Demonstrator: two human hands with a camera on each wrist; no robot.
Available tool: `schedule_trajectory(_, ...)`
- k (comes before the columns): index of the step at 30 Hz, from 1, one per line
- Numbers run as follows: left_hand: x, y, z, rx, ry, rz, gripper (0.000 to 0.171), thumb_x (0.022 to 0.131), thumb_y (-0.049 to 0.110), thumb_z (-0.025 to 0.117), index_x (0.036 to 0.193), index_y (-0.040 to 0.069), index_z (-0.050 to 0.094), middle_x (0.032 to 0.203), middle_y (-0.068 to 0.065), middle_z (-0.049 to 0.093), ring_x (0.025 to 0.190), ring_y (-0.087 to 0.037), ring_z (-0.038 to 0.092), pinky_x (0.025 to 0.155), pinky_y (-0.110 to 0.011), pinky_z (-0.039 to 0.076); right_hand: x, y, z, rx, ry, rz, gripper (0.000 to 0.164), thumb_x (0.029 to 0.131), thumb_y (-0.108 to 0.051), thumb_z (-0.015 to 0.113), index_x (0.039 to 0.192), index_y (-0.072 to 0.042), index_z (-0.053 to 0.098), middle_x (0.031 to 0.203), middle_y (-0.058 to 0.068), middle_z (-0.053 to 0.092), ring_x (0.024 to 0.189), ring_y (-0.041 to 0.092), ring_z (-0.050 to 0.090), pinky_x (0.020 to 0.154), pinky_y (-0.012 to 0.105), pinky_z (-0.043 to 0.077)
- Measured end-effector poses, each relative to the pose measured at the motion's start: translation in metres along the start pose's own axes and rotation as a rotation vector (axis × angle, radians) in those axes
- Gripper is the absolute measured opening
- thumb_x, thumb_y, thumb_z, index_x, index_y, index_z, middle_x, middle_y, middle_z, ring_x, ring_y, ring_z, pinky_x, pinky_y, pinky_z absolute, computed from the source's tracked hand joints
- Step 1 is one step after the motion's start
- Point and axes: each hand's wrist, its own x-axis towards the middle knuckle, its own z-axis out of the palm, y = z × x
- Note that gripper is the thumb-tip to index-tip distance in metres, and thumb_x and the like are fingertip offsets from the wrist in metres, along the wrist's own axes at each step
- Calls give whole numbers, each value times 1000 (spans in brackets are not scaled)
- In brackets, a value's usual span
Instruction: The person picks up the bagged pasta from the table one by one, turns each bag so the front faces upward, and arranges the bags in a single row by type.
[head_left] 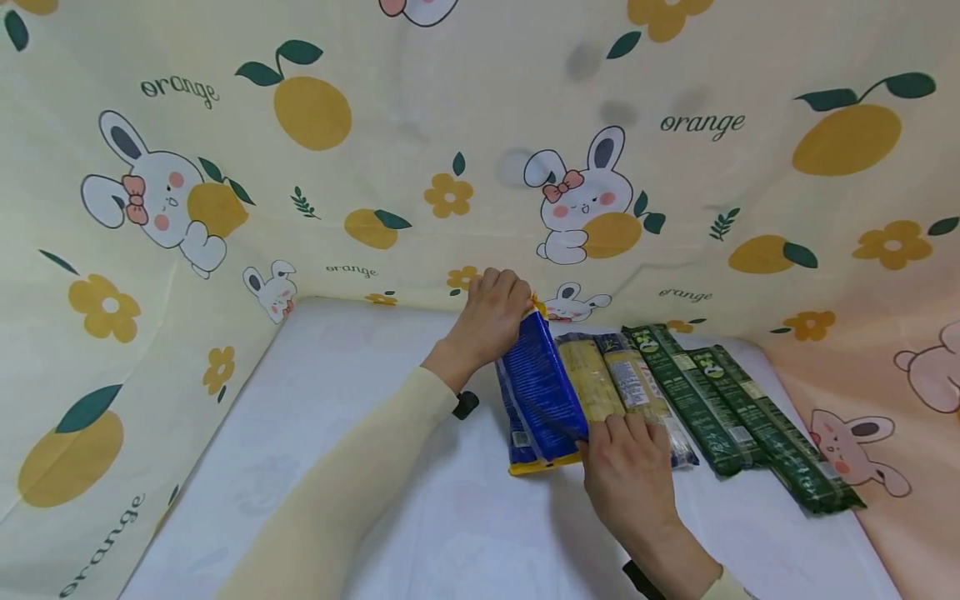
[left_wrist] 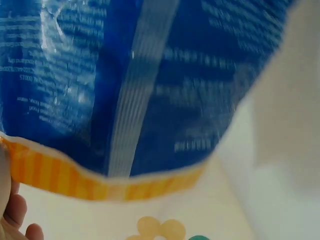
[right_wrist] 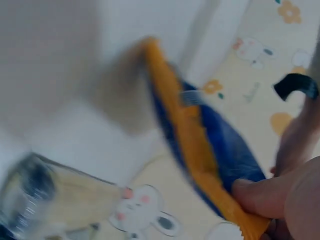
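Note:
Both hands hold a blue plastic packet (head_left: 540,387) with yellow ends, standing tilted over the white table. My left hand (head_left: 487,321) grips its far top end; in the left wrist view the fingertips (left_wrist: 17,210) show beside the yellow edge (left_wrist: 95,185). At the near right corner my right hand (head_left: 630,467) pinches the packet, its thumb (right_wrist: 262,195) pressed on the blue film near the yellow end (right_wrist: 195,145) in the right wrist view. Printed small text and a long seam cover the packet's side facing me.
Right of the blue packet lie two clear packs of pale yellow noodles (head_left: 588,375) (head_left: 637,379), partly behind the right hand. Two long dark green packets (head_left: 693,400) (head_left: 780,433) lie farther right, near the table's edge. A patterned cloth (head_left: 420,167) rises behind the white table (head_left: 315,417).

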Motion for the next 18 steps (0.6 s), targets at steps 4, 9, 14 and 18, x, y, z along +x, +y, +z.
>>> schedule_trajectory(4,-2,-3,-1,3,-38,-14,20,112,25,51,118,8,60,111,-7,57,105,-26,44,87,-39,33,4,-6,-9,9,36,-36,43,72,-7,93,69,-3,50,67,11,47,71,35,50,74,53,43)
schedule_trajectory(9,-10,-10,0,5,-85,-26,20,112,25,53,116,7,62,108,-7,57,103,-26,46,86,-39,33,6,-20,-9,45,43,-47,40,76,-10,90,70,-3,51,68,11,51,71,35,51,72,52,41)
schedule_trajectory(14,-15,-17,0,-3,-133,-25,22,112,26,51,118,8,62,110,-6,56,107,-26,45,93,-40,36,5,-30,-6,91,32,-67,34,84,-16,81,73,-5,51,71,10,53,72,33,51,72,49,40)
schedule_trajectory(18,-19,-20,0,-10,-187,-41,24,113,28,50,122,10,63,111,-4,55,110,-24,43,93,-38,34,5,-37,-3,109,48,-91,31,85,-17,77,73,-6,51,71,10,51,71,33,51,71,48,39)
